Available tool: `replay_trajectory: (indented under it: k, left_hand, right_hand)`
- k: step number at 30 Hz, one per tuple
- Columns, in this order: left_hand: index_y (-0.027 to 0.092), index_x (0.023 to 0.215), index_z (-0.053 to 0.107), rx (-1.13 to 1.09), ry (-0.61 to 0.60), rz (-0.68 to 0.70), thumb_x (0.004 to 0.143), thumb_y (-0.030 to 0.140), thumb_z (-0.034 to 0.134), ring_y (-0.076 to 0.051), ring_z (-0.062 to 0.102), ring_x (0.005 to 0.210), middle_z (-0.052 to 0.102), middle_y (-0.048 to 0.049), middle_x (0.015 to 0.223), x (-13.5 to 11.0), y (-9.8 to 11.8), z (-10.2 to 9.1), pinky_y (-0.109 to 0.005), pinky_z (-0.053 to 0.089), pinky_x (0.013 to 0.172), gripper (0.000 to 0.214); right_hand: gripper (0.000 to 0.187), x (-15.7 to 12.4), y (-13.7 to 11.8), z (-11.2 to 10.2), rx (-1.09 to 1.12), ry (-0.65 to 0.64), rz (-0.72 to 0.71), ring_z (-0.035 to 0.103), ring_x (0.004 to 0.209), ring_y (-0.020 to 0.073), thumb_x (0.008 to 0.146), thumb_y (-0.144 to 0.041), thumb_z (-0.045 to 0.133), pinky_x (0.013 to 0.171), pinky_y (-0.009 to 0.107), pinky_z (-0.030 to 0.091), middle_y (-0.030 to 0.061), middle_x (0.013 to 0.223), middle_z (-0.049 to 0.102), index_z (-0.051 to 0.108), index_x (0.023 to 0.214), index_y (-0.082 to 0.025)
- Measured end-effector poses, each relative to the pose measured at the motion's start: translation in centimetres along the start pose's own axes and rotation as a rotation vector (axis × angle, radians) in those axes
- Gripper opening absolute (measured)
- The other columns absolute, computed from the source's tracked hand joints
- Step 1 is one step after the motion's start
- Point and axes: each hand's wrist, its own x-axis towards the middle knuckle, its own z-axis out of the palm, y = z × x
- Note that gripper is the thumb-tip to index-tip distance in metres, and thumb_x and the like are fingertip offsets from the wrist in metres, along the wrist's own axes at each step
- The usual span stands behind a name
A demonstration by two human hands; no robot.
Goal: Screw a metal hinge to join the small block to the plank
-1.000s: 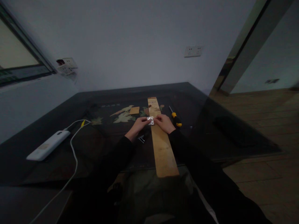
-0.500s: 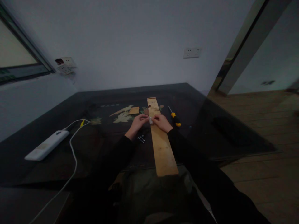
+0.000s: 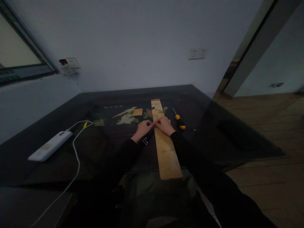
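Note:
A long, narrow wooden board lies lengthwise in front of me, its near end reaching past the table edge. Over its left edge, my left hand and my right hand meet, fingertips pinched together around a small silver metal piece. The fingers cover most of that piece, which looks like a hinge. My right hand rests on the board; my left is just beside it. Several screws lie on the table close to my left wrist. Right of the board is a yellow and black screwdriver.
A small square wooden piece lies left of the board. On the dark table at left sits a white power bank with a white cable trailing over the front edge. A tiny metal bit lies at right.
My left hand has come slightly nearer and closed in on the metal piece, which is now mostly hidden by fingers. The whole view has shifted a little.

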Motion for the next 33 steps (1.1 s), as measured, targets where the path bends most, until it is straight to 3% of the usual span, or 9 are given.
replay_trajectory:
  k: [6, 10, 14, 18, 24, 33]
  left_hand:
    - [0.020, 0.077, 0.070, 0.073, -0.018, -0.034, 0.086, 0.036, 0.057, -0.021, 0.064, 0.078, 0.072, -0.0041, 0.079, 0.3, 0.3, 0.3, -0.027, 0.040, 0.068, 0.023]
    - [0.020, 0.081, 0.068, 0.050, 0.000, -0.064, 0.083, 0.038, 0.060, -0.021, 0.065, 0.083, 0.073, -0.0045, 0.087, 0.5, 0.2, 0.6, -0.028, 0.041, 0.070, 0.019]
    - [0.019, 0.105, 0.066, 0.038, 0.027, -0.091, 0.081, 0.039, 0.064, -0.021, 0.066, 0.085, 0.073, -0.0053, 0.092, 0.6, 0.3, 0.7, -0.027, 0.042, 0.070, 0.031]
    - [0.018, 0.122, 0.064, 0.114, -0.019, -0.080, 0.085, 0.041, 0.058, -0.024, 0.066, 0.088, 0.073, -0.0076, 0.094, 0.5, 0.6, 0.6, -0.028, 0.043, 0.072, 0.044]
    - [0.022, 0.111, 0.073, 0.189, -0.033, -0.013, 0.090, 0.038, 0.050, -0.026, 0.064, 0.099, 0.071, -0.0088, 0.098, 0.7, 0.5, 1.0, -0.030, 0.044, 0.081, 0.035]
    - [0.017, 0.100, 0.077, -0.082, 0.023, 0.049, 0.083, 0.024, 0.059, -0.025, 0.066, 0.096, 0.073, -0.0103, 0.102, 1.2, 0.1, 1.2, -0.031, 0.048, 0.084, 0.026]
  right_hand:
    - [0.024, -0.3, 0.1, -0.3, -0.078, 0.025, -0.004, 0.052, 0.110, 0.0288, 0.091, -0.031, 0.049, 0.090, 0.041, 0.040, 0.0139, 0.110, 0.066, 0.069, 0.094, -0.018]
    - [0.025, -0.2, 1.4, -0.9, -0.052, 0.079, 0.065, 0.054, 0.111, 0.0285, 0.090, -0.032, 0.051, 0.091, 0.040, 0.041, 0.0125, 0.113, 0.066, 0.065, 0.106, -0.018]
    - [0.041, 0.2, 3.1, -1.0, -0.024, 0.092, 0.138, 0.056, 0.116, 0.0277, 0.090, -0.030, 0.051, 0.094, 0.035, 0.041, 0.0183, 0.123, 0.061, 0.054, 0.127, -0.012]
    - [0.041, 0.4, 3.8, -0.5, 0.003, 0.021, 0.144, 0.060, 0.114, 0.0270, 0.090, -0.030, 0.052, 0.091, 0.032, 0.044, 0.0204, 0.120, 0.063, 0.057, 0.124, -0.009]
    - [0.034, 0.6, 3.8, -0.2, 0.021, 0.003, 0.154, 0.064, 0.108, 0.0256, 0.090, -0.030, 0.054, 0.087, 0.028, 0.045, 0.0202, 0.117, 0.067, 0.065, 0.115, -0.010]
    - [0.032, 1.0, 3.7, -0.5, 0.054, -0.009, 0.127, 0.067, 0.102, 0.0243, 0.088, -0.027, 0.057, 0.083, 0.026, 0.047, 0.0175, 0.108, 0.072, 0.069, 0.113, -0.010]
